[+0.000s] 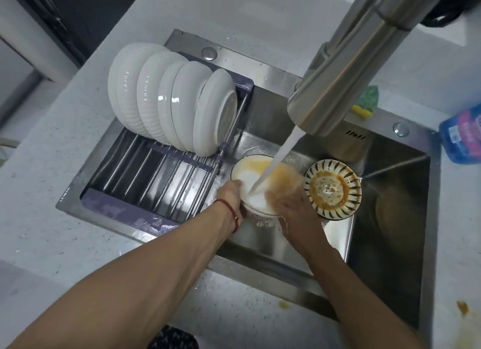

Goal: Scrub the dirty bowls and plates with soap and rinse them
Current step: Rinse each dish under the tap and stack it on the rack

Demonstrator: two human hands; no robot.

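A white bowl (pixel 251 178) smeared with orange sauce sits tilted in the steel sink (pixel 390 218) under the running water stream (pixel 279 156) from the faucet (pixel 338 88). My left hand (pixel 230 195) grips the bowl's near-left rim. My right hand (pixel 289 205) is inside the bowl on its right side, blurred, its fingers in the orange residue. Just to the right stands a striped bowl (pixel 333 188) with orange sauce and water in it.
Several clean white bowls (pixel 171 101) lean in the drying rack (pixel 145 177) over the sink's left half. A yellow-green sponge (pixel 365 104) lies behind the faucet. A blue soap bottle (pixel 462 137) rests at the right edge. Orange spills (pixel 462 308) mark the counter.
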